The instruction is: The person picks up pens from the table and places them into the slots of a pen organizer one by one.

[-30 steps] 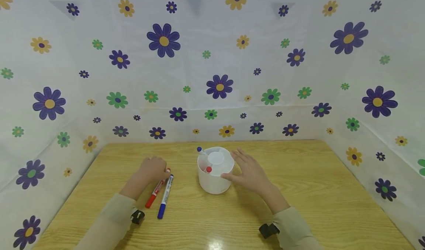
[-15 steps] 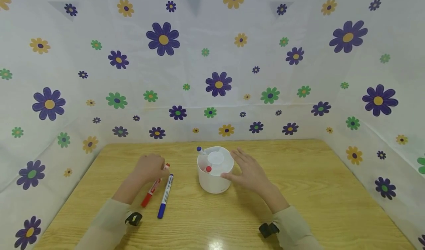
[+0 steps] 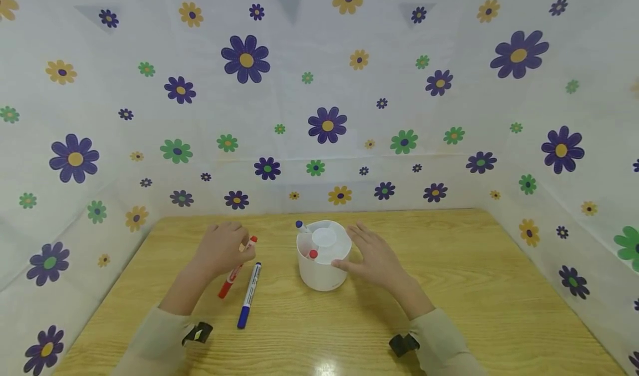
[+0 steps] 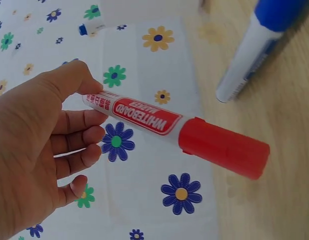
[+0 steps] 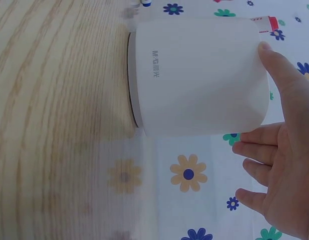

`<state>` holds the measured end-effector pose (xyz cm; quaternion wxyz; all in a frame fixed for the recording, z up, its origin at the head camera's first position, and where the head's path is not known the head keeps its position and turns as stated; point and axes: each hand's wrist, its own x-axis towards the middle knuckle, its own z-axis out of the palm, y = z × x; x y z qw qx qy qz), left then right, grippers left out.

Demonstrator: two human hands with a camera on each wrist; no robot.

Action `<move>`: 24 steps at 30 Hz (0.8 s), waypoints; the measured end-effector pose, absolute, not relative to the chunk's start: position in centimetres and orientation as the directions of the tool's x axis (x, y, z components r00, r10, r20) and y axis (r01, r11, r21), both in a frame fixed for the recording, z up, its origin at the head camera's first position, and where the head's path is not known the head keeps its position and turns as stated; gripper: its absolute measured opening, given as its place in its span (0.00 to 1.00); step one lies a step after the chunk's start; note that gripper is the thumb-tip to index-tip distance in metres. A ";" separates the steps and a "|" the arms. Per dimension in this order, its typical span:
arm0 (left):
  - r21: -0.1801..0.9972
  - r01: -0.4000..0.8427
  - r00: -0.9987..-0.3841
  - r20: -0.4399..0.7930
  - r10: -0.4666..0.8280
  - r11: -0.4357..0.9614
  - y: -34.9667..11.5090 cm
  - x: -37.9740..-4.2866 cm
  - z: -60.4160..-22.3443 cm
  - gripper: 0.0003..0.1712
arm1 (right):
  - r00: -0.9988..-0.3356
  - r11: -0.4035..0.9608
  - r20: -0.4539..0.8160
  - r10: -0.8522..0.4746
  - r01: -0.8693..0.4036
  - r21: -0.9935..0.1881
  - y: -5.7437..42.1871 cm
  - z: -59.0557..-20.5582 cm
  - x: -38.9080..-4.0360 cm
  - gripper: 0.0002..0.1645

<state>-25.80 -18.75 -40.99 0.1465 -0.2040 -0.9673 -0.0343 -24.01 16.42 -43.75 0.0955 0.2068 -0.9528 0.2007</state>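
My left hand [image 3: 223, 249] pinches a red whiteboard marker [image 4: 147, 118] between thumb and forefinger near its end. In the left wrist view, the marker's red cap points away from the hand and the other fingers are loosely bent. A blue whiteboard marker [image 3: 249, 295] lies on the table just right of it. To the right stands a white round pen holder [image 3: 323, 276], with a blue-tipped marker [image 3: 299, 225] and a red-tipped marker [image 3: 313, 254] in its left compartments. My right hand [image 3: 374, 259] rests at the holder's right side, thumb at the rim, fingers extended.
The wooden table [image 3: 449, 287] runs back to a white cloth [image 3: 279, 104] with printed flowers, which also hangs along both sides. Black wrist bands [image 3: 404, 344] sit over the sleeves.
My left hand has risen from the table with the red marker, moving slightly away from the blue one. The right hand and the holder have stayed in place.
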 end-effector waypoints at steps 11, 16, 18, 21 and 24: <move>-0.006 0.544 -0.671 0.597 0.439 0.839 -17.2 -24.8 -40.1 0.07 | -0.897 0.835 0.258 -0.358 -0.431 -0.341 16.3 -43.6 -24.0 0.55; -0.015 0.631 -0.528 0.724 0.444 0.776 -16.1 -24.5 -39.2 0.06 | -0.897 0.830 0.264 -0.355 -0.433 -0.351 16.3 -43.5 -23.9 0.55; -0.013 0.653 -0.487 0.759 0.433 0.757 -15.6 -24.5 -38.9 0.07 | -0.896 0.830 0.267 -0.355 -0.433 -0.351 16.3 -43.5 -23.9 0.55; -0.008 0.692 -0.427 0.802 0.418 0.722 -15.2 -25.1 -38.5 0.08 | -0.898 0.838 0.273 -0.345 -0.425 -0.342 16.0 -43.7 -24.4 0.55; 0.009 0.731 -0.377 0.839 0.392 0.683 -14.7 -25.7 -38.2 0.08 | -0.901 0.842 0.278 -0.333 -0.417 -0.343 15.6 -43.8 -24.7 0.55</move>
